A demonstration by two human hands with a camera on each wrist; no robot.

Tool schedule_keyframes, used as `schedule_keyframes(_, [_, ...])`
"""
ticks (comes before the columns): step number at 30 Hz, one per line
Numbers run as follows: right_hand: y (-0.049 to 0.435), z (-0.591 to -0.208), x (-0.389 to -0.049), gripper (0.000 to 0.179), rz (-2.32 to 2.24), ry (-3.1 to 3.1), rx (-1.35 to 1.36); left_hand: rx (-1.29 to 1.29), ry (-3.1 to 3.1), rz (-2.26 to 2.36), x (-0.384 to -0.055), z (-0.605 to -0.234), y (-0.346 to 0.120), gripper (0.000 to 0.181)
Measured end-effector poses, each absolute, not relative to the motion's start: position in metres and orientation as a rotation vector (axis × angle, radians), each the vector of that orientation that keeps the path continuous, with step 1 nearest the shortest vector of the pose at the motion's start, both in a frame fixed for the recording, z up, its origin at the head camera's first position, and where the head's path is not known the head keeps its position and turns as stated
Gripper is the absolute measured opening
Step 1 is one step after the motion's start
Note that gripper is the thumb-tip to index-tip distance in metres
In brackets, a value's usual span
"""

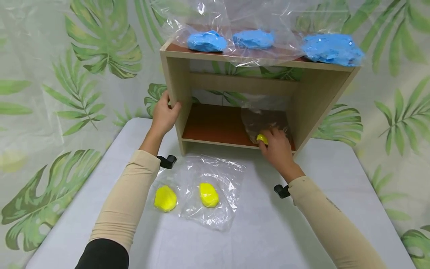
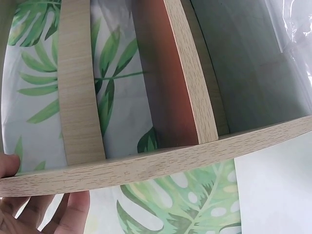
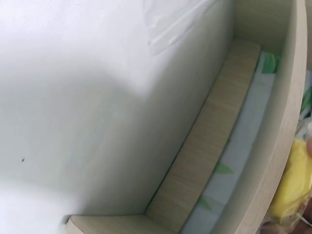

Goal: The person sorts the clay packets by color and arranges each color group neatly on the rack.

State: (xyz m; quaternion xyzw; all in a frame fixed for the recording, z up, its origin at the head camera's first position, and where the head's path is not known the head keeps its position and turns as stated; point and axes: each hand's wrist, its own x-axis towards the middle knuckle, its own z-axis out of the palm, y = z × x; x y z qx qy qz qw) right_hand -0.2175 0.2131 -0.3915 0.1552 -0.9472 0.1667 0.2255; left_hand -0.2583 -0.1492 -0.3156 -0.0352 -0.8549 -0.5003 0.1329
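A small wooden shelf unit [image 1: 174,74] stands at the back of the table. Its left side panel [image 2: 131,163] is gripped by my left hand [image 1: 165,115], thumb on one face and fingers on the other. At the right front of the lower board [image 1: 215,123], my right hand [image 1: 278,148] holds a yellow clay-like lump [image 1: 262,139] in a clear plastic bag [image 1: 252,119]. The right wrist view catches only part of that lump [image 3: 292,183] at its right edge. Two more yellow lumps, one left [image 1: 165,198] and one right [image 1: 209,195], lie bagged on the table.
Three bagged blue lumps, left [image 1: 206,41], middle [image 1: 253,39] and right [image 1: 332,49], sit on the top board. Their loose plastic hangs over its front edge. A leaf-patterned sheet [image 1: 104,41] backs the white table [image 1: 255,239].
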Motion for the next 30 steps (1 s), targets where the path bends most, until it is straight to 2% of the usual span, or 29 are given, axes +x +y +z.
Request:
schedule_keyframes(9, [0.209,-0.390,-0.216,0.041,0.513,-2.673,0.573,-0.092,-2.458,-1.456,-0.258,-0.314,-0.149,0.054])
schedule_keyframes(21, [0.233,-0.399,-0.226,0.036,0.494,-2.628,0.370,-0.101,-2.471,-1.447,-0.259,-0.316,-0.146,0.055])
schedule_keyframes(30, [0.235,-0.401,-0.225,0.038,0.443,-2.606,0.380,-0.100,-2.467,-1.471,-0.260,-0.318,-0.147,0.055])
